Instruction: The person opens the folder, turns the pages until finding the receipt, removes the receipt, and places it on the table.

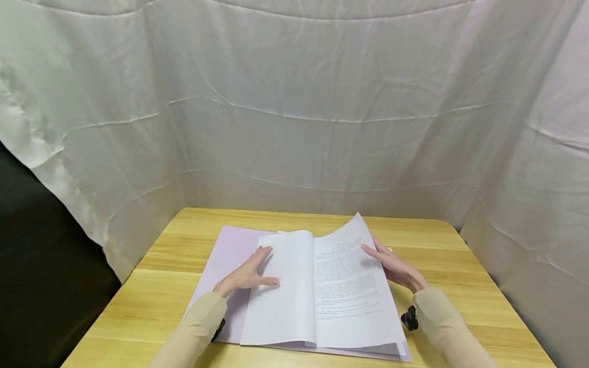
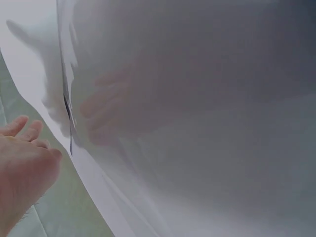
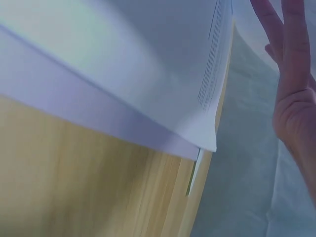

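A white paper document lies open on a pale lilac folder [image 1: 235, 239] in the head view. Its left page [image 1: 280, 312] is blank, while the right-hand printed sheet [image 1: 345, 286] carries lines of small text and curls up at its far corner. My left hand [image 1: 248, 273] rests on the blank page's left part, thumb and fingers spread. With the thumb over the printed sheet's right edge and the other fingers behind it, my right hand [image 1: 395, 266] pinches that sheet. Large and close, white paper [image 2: 197, 163] fills most of the left wrist view.
Everything lies on a light wooden table [image 1: 152, 286]. More sheets [image 1: 386, 349] show under the printed page at the near edge. A pale curtain [image 1: 294, 148] hangs behind and on both sides. Dark wrist devices [image 1: 409, 318] sit at the sleeves.
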A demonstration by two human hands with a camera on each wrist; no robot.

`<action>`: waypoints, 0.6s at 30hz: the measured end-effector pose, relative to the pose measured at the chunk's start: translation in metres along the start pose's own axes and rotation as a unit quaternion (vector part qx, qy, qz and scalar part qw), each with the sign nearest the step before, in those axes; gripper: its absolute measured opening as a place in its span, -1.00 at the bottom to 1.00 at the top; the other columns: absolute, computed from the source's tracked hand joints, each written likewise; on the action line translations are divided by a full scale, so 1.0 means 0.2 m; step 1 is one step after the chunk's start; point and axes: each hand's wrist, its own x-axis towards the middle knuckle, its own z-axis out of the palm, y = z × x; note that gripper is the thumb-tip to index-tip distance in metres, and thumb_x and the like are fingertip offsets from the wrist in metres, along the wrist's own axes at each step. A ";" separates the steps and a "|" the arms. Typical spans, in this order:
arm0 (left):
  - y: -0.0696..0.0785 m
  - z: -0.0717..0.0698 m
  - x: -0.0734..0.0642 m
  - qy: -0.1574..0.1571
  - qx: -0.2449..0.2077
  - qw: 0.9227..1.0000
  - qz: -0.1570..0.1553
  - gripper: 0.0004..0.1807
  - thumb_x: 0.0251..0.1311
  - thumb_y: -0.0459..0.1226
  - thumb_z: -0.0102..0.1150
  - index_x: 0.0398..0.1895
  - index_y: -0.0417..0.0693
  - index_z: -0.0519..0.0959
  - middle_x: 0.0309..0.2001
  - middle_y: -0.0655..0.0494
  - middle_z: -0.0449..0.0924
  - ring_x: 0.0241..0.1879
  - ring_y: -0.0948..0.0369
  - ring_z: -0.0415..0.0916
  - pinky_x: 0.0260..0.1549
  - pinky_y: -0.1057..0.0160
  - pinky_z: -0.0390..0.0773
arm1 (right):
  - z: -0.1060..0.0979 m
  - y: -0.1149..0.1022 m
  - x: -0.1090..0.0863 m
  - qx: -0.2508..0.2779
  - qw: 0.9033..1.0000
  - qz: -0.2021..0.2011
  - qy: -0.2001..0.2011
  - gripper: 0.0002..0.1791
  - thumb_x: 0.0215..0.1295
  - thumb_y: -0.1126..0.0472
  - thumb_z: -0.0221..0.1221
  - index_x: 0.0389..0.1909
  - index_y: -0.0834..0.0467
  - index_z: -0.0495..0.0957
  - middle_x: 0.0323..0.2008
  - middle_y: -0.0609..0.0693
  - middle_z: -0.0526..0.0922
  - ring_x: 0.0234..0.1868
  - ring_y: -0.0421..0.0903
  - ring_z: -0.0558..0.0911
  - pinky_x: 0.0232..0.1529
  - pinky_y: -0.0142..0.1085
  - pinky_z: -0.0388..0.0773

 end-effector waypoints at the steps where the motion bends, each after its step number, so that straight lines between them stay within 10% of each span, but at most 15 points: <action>1: 0.00 0.00 0.00 0.002 -0.002 1.000 -0.002 0.18 0.08 0.04 0.46 0.58 -0.28 -0.02 0.60 -0.32 -0.10 0.61 -0.26 -0.27 0.54 -0.33 -0.18 | 0.01 -0.01 0.00 0.002 1.000 -0.001 -0.005 -0.21 0.63 -0.15 -0.24 0.57 -0.31 -0.58 0.37 0.38 0.28 0.12 -0.03 0.61 0.11 -0.14 0.61; 9: 0.04 0.00 -0.02 0.027 -0.033 0.999 -0.032 0.19 0.08 0.06 0.46 0.60 -0.21 -0.03 0.60 -0.39 -0.21 0.59 -0.31 -0.27 0.50 -0.41 -0.14 | 0.07 -0.03 -0.03 -0.031 0.997 -0.029 -0.070 -0.12 0.45 -0.37 -0.78 0.60 0.10 -0.47 0.38 0.55 0.11 0.20 -0.05 0.52 0.22 -0.16 0.49; 18: 0.08 0.01 -0.02 0.039 -0.057 0.997 -0.033 0.17 0.10 0.05 0.45 0.61 -0.17 -0.05 0.60 -0.34 -0.14 0.59 -0.26 -0.14 0.51 -0.36 0.00 | 0.14 -0.06 -0.04 -0.007 0.994 -0.070 -0.079 -0.18 0.35 -0.39 -0.89 0.57 -0.15 -0.61 0.52 0.45 -0.13 0.41 0.22 0.26 0.35 0.16 0.30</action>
